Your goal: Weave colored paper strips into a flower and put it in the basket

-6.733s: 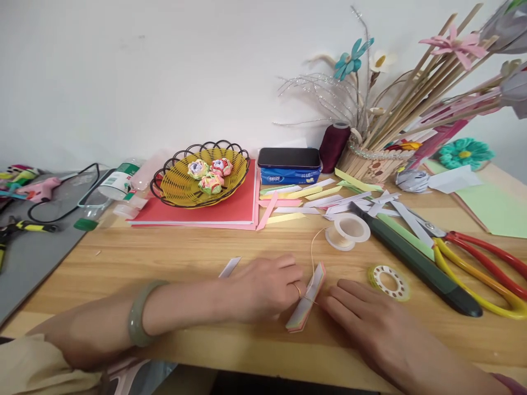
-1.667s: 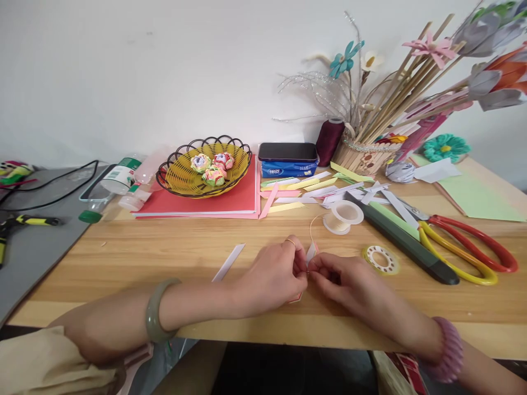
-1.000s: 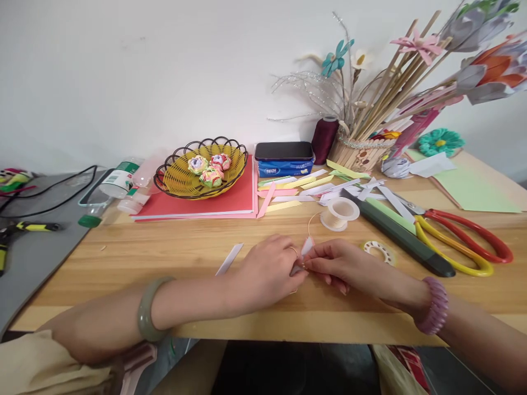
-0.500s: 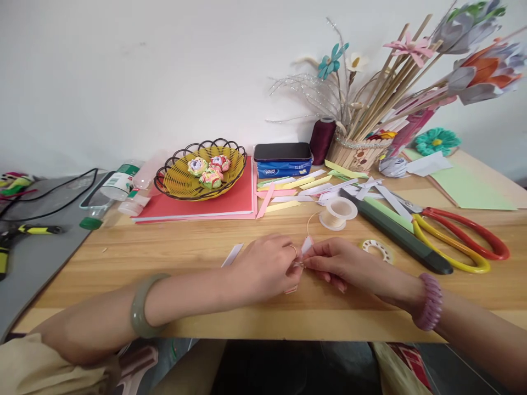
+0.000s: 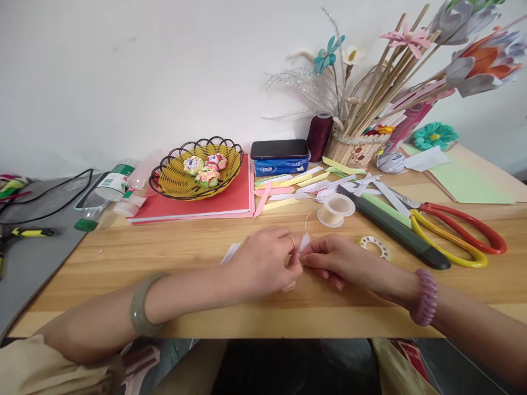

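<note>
Close together over the front of the table, my left hand (image 5: pixel 265 260) and my right hand (image 5: pixel 340 258) pinch a small folded white paper piece (image 5: pixel 304 242) between their fingertips. Fingers cover most of the paper; one pointed end sticks up between the hands. A thin cord (image 5: pixel 305 221) curves from a white spool (image 5: pixel 336 210) down to that paper. Beside my left hand lies a white paper strip (image 5: pixel 229 253), partly covered by it. A small white ring-shaped roll (image 5: pixel 375 247) rests just behind my right wrist.
To the right lie a dark green cutter (image 5: pixel 399 233) and scissors (image 5: pixel 457 225) with red and yellow handles. Behind are paper strips (image 5: pixel 288 189), a phone (image 5: pixel 280 148) on a blue tissue pack (image 5: pixel 280 165), and a yellow basket (image 5: pixel 173 178) with paper flowers. Bottles (image 5: pixel 113 181) lie left.
The view has shifted slightly. My right fingertips have moved a little closer to my left fingers, and both hands keep their pinch on the paper.
</note>
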Demonstrator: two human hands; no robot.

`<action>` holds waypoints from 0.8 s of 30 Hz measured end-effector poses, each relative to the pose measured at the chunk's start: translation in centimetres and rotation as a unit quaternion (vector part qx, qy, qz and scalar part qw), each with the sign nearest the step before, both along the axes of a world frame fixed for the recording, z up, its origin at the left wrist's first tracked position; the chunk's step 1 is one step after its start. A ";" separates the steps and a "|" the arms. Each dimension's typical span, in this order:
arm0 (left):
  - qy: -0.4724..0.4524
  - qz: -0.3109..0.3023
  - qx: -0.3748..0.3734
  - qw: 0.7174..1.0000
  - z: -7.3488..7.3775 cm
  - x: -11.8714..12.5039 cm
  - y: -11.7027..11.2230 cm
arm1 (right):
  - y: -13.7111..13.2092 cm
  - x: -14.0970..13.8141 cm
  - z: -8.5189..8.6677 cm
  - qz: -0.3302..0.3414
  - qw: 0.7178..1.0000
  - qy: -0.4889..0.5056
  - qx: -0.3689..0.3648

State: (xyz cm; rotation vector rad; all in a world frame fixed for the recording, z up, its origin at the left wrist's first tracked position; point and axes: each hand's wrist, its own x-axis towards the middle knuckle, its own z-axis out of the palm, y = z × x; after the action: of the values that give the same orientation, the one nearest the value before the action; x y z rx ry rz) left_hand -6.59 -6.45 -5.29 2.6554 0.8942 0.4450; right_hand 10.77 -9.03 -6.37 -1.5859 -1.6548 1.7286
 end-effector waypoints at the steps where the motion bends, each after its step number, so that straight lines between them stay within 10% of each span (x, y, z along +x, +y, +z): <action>1: -0.008 0.022 -0.018 1.000 0.3 -0.1 0.1 | 0.0 0.0 0.0 0.000 1.000 0.001 0.001; 9: 0.114 -0.082 -0.025 0.990 -0.6 -0.3 1.3 | -0.1 -0.1 0.1 0.008 1.000 -0.007 0.015; 24: 0.170 -0.260 0.191 0.931 -1.0 -1.8 2.8 | -2.1 0.1 0.8 0.076 0.966 -0.142 0.202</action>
State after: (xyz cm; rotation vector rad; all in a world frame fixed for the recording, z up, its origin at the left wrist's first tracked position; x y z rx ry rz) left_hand -8.44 -3.70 -6.34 3.2341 0.1482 0.0221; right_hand 10.91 -11.16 -5.56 -1.5917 -2.1475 1.1537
